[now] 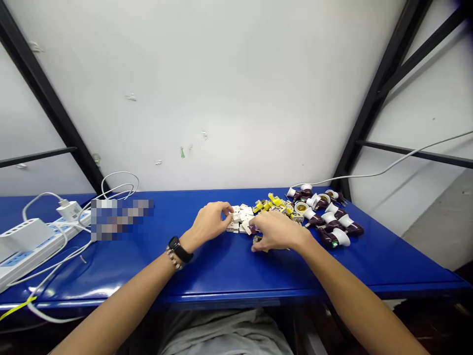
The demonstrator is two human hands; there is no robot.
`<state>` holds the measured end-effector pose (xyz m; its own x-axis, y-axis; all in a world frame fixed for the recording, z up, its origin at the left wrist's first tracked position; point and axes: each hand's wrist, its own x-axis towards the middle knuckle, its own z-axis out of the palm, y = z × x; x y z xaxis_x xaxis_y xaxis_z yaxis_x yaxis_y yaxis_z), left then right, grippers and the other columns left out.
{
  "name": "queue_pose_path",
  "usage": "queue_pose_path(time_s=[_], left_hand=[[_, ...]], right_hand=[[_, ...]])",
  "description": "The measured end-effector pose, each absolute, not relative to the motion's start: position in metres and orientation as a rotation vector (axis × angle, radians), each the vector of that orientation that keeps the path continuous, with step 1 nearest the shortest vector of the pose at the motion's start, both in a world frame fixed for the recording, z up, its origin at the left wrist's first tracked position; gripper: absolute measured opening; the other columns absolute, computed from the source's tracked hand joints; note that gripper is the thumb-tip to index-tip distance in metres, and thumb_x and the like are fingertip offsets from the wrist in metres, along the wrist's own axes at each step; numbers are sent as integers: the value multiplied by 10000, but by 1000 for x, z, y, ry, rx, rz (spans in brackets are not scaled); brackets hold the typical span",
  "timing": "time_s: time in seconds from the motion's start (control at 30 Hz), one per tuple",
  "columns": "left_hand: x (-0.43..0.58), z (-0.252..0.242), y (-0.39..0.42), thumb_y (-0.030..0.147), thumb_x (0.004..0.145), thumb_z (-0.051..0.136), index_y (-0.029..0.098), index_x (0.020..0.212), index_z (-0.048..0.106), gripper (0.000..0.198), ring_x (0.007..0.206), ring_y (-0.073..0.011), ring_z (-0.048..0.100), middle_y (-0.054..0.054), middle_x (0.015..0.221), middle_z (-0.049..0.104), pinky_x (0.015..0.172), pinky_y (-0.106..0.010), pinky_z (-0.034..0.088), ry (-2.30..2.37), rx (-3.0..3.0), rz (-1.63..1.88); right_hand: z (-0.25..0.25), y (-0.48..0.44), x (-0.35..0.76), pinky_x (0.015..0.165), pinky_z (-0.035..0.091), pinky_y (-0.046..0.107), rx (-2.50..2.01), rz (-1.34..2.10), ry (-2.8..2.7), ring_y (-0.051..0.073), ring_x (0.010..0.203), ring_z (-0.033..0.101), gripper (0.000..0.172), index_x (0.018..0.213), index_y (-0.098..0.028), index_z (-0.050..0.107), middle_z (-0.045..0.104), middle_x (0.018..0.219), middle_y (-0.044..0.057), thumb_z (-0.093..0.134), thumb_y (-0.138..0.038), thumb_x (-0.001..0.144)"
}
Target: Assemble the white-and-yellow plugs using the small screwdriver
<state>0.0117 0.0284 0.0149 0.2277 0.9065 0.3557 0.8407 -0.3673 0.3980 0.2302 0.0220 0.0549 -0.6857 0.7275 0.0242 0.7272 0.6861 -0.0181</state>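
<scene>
My left hand (209, 222) reaches over a heap of white plastic plug parts (240, 217), its fingertips pinching the nearest white piece. My right hand (275, 231) curls down over the heap's front edge, close to a small dark part (257, 239) whose hold I cannot make out. Yellow connector pieces (272, 204) lie just beyond, partly behind my right hand. Further right sits a loose group of dark purple lamp holders (330, 222) with white ends and brass-lined sockets. A black wristwatch (180, 249) and a beaded bracelet circle my left wrist.
The parts lie on a blue metal table (221, 276) against a white wall (207, 98). A white power strip (29, 251) with a charger (70, 209) and tangled white cables (44, 236) occupies the left end. A blurred patch (121, 219) hides part of the table.
</scene>
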Motion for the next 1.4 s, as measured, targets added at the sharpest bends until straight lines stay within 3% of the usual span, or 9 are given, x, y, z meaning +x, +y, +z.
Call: queue_pose_path(time_s=[0.1, 0.2, 0.3, 0.4, 0.53, 0.9, 1.17, 1.27, 1.4], left_hand=[[4, 13, -1, 299, 908, 547, 223, 1028, 710, 216, 766, -192, 663, -46, 944, 739, 709, -296, 500, 1578, 2405, 810], [-4, 4, -37, 314, 931, 544, 253, 1212, 662, 311, 1065, -247, 656, -76, 1191, 697, 930, -370, 514, 1454, 2502, 693], [-11, -12, -63, 406, 935, 574, 251, 1427, 525, 518, 1323, -304, 531, -105, 1462, 551, 1132, -477, 413, 1371, 2552, 529], [-18, -25, -72, 454, 994, 475, 254, 1549, 361, 601, 1457, -323, 377, -97, 1602, 373, 1227, -552, 262, 1332, 2560, 409], [-21, -30, -71, 489, 1011, 429, 277, 1571, 306, 612, 1494, -310, 311, -74, 1633, 304, 1238, -574, 226, 1312, 2566, 365], [-21, -31, -72, 474, 995, 489, 284, 1521, 407, 565, 1465, -303, 372, -66, 1597, 386, 1227, -579, 266, 1330, 2556, 474], [-20, -28, -71, 466, 987, 508, 303, 1509, 419, 555, 1474, -290, 358, -59, 1600, 383, 1231, -590, 241, 1339, 2526, 463], [-20, -28, -71, 474, 988, 501, 299, 1509, 418, 556, 1478, -287, 351, -61, 1603, 378, 1233, -588, 237, 1345, 2517, 456], [-21, -30, -72, 466, 986, 508, 297, 1503, 428, 550, 1466, -292, 370, -68, 1591, 399, 1226, -591, 249, 1344, 2526, 472]], right_hand=[[55, 8, 225, 623, 401, 307, -1113, -17, -2867, 270, 758, 688, 301, 946, -174, 723, 736, 812, 107, 643, -459, 893], [44, -13, 220, 654, 415, 321, -1036, -58, -2891, 265, 752, 675, 257, 1003, -179, 693, 735, 845, 112, 550, -388, 961], [22, -34, 217, 686, 427, 336, -1053, -112, -2886, 260, 775, 667, 193, 1008, -170, 663, 723, 864, 112, 499, -269, 982], [-2, -45, 216, 764, 454, 357, -1062, -136, -2795, 261, 873, 654, 164, 1004, -174, 645, 696, 937, 105, 488, -219, 985], [-20, -46, 217, 823, 480, 373, -1075, -77, -2642, 249, 941, 622, 141, 1007, -188, 650, 649, 1010, 95, 515, -216, 978], [-23, -46, 223, 843, 512, 314, -970, 370, -2310, 192, 947, 639, 231, 1151, -209, 613, 652, 1060, 70, 419, -206, 1027], [-28, -39, 226, 691, 510, 326, -1449, 85, -2021, 228, 827, 683, 287, 1203, -210, 632, 660, 1080, 88, 572, -242, 923], [-29, -33, 235, 676, 505, 337, -1652, 17, -2011, 252, 836, 691, 341, 1238, -193, 639, 657, 1094, 107, 604, -275, 908], [-28, -32, 239, 702, 514, 348, -1676, 19, -2079, 262, 852, 692, 293, 1134, -192, 690, 653, 1088, 104, 655, -334, 879]])
